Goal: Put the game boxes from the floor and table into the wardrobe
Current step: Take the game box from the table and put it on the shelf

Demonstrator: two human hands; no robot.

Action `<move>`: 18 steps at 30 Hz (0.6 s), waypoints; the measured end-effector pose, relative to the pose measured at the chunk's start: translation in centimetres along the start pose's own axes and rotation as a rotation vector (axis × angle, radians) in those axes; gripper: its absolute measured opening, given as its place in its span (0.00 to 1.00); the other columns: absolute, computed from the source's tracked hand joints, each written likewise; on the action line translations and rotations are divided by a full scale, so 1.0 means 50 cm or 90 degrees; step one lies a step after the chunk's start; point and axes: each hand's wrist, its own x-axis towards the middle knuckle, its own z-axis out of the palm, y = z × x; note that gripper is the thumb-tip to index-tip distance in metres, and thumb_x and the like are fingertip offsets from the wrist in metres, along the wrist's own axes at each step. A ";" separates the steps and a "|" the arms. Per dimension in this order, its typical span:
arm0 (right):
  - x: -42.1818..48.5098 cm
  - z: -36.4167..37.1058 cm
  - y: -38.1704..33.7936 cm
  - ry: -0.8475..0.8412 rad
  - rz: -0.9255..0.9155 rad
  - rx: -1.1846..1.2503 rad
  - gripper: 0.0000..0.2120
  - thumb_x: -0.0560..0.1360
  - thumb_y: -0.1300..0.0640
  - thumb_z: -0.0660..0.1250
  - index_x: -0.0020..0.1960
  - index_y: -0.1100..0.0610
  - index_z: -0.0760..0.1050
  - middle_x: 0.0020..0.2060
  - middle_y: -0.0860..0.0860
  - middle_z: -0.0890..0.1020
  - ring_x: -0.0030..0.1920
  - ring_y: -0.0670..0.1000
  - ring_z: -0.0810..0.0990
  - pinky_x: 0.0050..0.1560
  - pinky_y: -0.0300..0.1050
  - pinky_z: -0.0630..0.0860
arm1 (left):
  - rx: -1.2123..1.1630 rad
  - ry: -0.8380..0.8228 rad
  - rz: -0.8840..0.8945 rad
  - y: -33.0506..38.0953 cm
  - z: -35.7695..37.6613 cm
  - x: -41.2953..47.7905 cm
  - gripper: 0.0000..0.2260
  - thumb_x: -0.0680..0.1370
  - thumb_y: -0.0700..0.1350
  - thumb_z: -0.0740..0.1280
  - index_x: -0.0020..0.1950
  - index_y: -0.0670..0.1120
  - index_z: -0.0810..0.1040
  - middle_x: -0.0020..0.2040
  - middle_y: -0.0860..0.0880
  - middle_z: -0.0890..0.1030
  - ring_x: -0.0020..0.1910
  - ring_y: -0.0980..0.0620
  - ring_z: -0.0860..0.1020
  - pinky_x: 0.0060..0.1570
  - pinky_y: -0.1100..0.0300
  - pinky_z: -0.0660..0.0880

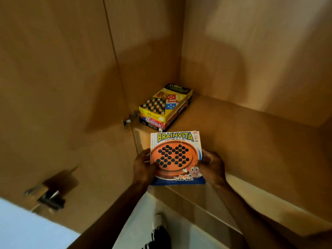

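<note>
Head camera looked down into an open wooden wardrobe point(251, 51), where both hands held a square Brainvita box point(177, 157) flat and face up, just over the front edge of the shelf point(242, 137). The left hand point(143, 166) was closed on the box's left edge, thumb lying across the printed lid and the fingers hidden beneath. The right hand point(212, 166) gripped the right edge the same way, thumb on top near the cartoon figure. Neither hand was free, and the box had not yet been set down.

Further in, a stack of game boxes point(165, 108) sat in the back left corner of the shelf, a yellow one on top with at least two darker ones under it. It lay well apart from the held box, with bare shelf between and to its right. A hinge point(128, 121) showed on the wardrobe side just left of the stack.

The step in hand seemed to be placing this box inside. To do it well, the box would best be kept level and carried forward, then either laid on the yellow lid with its edges squared to the stack, or slid onto the open shelf beside it. Being thin and light, it could tip or skid off a narrower top, so both thumbs should let go only once it rested fully. How many boxes remained on the floor or desk could not be told.
</note>
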 end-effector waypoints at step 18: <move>0.523 0.045 -0.175 0.036 -0.050 0.061 0.14 0.73 0.61 0.71 0.58 0.51 0.81 0.51 0.48 0.85 0.47 0.46 0.84 0.45 0.52 0.84 | 0.432 -0.274 0.263 0.260 0.117 0.549 0.35 0.64 0.60 0.78 0.67 0.51 0.73 0.68 0.45 0.74 0.67 0.45 0.73 0.67 0.50 0.71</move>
